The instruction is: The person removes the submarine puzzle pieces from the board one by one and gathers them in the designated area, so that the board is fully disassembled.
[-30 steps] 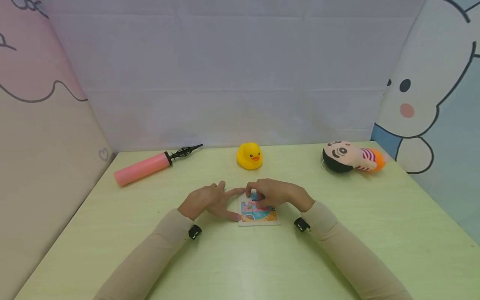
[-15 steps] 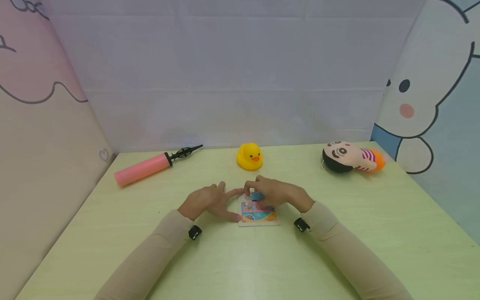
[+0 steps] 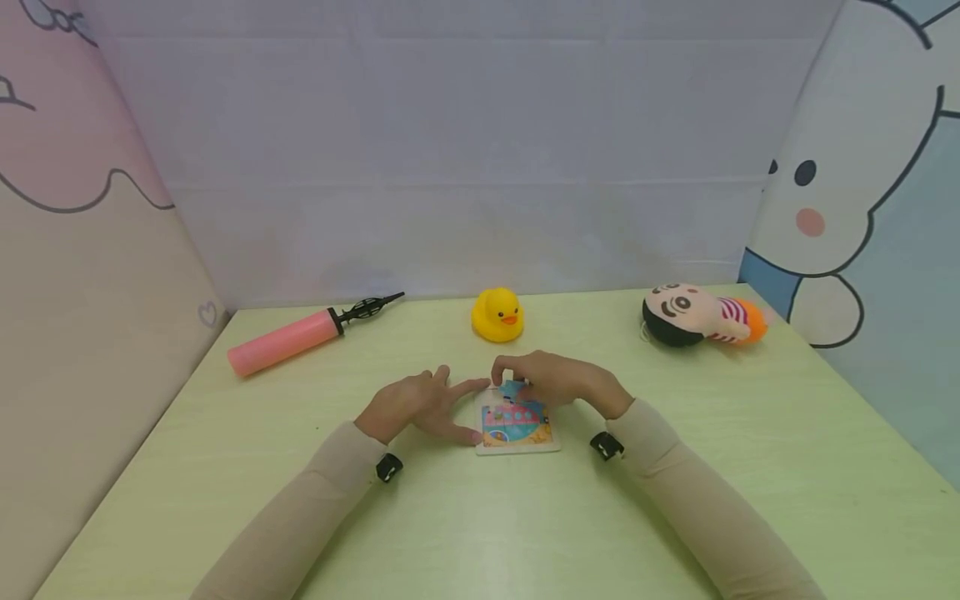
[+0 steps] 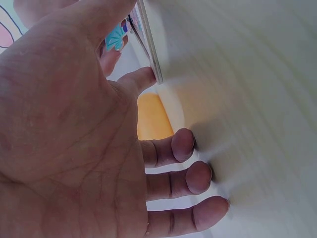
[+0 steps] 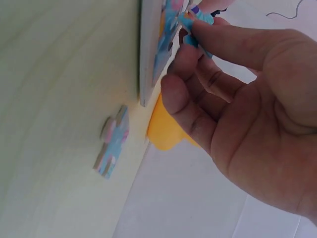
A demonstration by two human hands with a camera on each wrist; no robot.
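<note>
A flat jigsaw puzzle (image 3: pixel 517 432) in a pale tray, with a pink and teal picture, lies mid-table in the head view. My left hand (image 3: pixel 416 404) is spread at its left side, thumb at the lower left corner and forefinger at the upper left corner. The other left fingers rest straight on the table in the left wrist view. Over the puzzle's top part, my right hand (image 3: pixel 558 379) pinches a blue puzzle piece (image 3: pixel 513 390) between thumb and fingers; the right wrist view shows this piece (image 5: pixel 203 16) tilted near the tray.
A loose puzzle piece (image 5: pixel 113 144) lies on the table beside the tray in the right wrist view. Behind the puzzle sits a yellow rubber duck (image 3: pixel 498 315). A pink balloon pump (image 3: pixel 285 343) lies back left, a doll-shaped toy (image 3: pixel 701 315) back right.
The right hand has shifted slightly right and its thumb has come off the pink part of the picture, which shows more now. The blue piece has tilted in its fingers. The left hand stays put.
</note>
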